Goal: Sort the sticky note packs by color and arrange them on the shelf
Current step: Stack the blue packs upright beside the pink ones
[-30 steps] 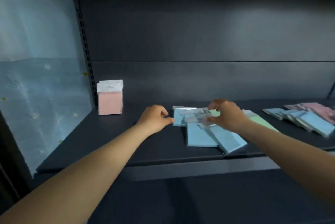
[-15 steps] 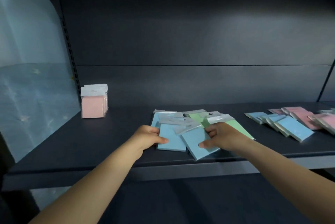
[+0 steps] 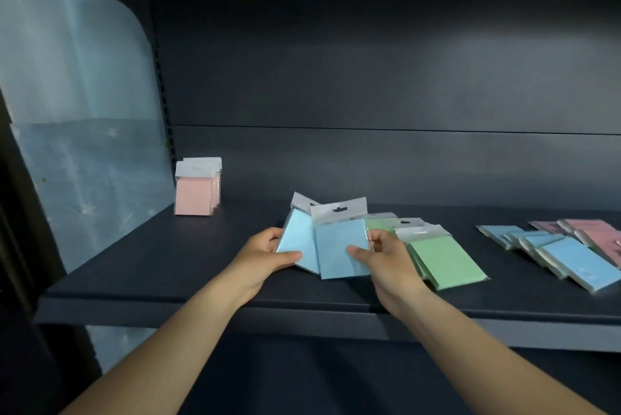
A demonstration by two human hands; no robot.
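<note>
Both hands hold a small fan of blue packs (image 3: 339,246) tilted up above the front of the dark shelf (image 3: 168,267). The left hand (image 3: 265,258) grips the fan's left edge, thumb across the front and fingers curled behind; the right hand (image 3: 379,256) pinches the right edge, thumb on the front pack's face. Just right of the hands, green packs (image 3: 443,260) lie flat and overlapping on the shelf, their clear hang tabs pointing to the back. Further right, well apart, more blue packs (image 3: 568,258) lie fanned, with pink packs (image 3: 601,233) behind them at the edge of view. At the shelf's far left, an upright pink stack (image 3: 196,191) stands near the pale blue side panel (image 3: 84,146).
</note>
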